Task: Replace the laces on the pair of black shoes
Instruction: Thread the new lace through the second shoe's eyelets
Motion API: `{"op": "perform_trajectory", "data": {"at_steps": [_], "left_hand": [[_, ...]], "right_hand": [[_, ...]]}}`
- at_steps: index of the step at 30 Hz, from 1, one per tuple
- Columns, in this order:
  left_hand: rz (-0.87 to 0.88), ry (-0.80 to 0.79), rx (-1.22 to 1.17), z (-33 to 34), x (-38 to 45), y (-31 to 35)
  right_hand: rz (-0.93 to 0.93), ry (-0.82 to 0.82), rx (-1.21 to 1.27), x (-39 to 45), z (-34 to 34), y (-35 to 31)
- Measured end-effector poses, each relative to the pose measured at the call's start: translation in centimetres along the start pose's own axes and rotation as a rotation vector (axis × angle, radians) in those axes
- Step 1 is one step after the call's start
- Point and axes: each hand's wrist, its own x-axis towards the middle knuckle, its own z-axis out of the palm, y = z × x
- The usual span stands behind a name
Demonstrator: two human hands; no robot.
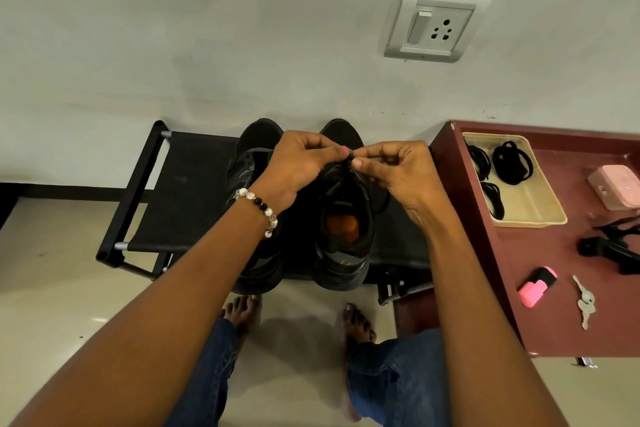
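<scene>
A: What are the fingers doing?

B: At frame centre, the left hand (pixel 298 163) and right hand (pixel 398 170) meet fingertip to fingertip, both pinched shut on a black lace (pixel 349 158) just above the right-side shoe (pixel 343 225).

A: Where does the lace go?

B: Down from the pinch into that shoe's eyelets; a loop hangs off its right edge.

A: And the other shoe?

B: The left-side shoe (pixel 254 163) stands beside it, partly under the left wrist. Both sit on a black bench (pixel 180 191).

A: Further out?

B: At right of frame, a tray (pixel 540 204) on a red table (pixel 568 322) holds spare laces (pixel 510 161), well apart from the hands.
</scene>
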Motion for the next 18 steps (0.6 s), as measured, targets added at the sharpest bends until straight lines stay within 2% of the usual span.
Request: {"op": "perform_trajectory", "data": {"at_steps": [6, 13, 18], "left_hand": [[-0.012, 0.001, 0.142, -0.4, 0.3, -0.4], [0.041, -0.048, 0.588, -0.1, -0.2, -1.7], [0.136, 0.062, 0.761, 1.2, -0.9, -2.2]], "right_hand": [[-0.072, 0.042, -0.193, 0.5, 0.3, 0.5], [0.009, -0.038, -0.544, 0.4, 0.2, 1.8], [-0.042, -0.039, -0.616, 0.2, 0.7, 1.6]]}}
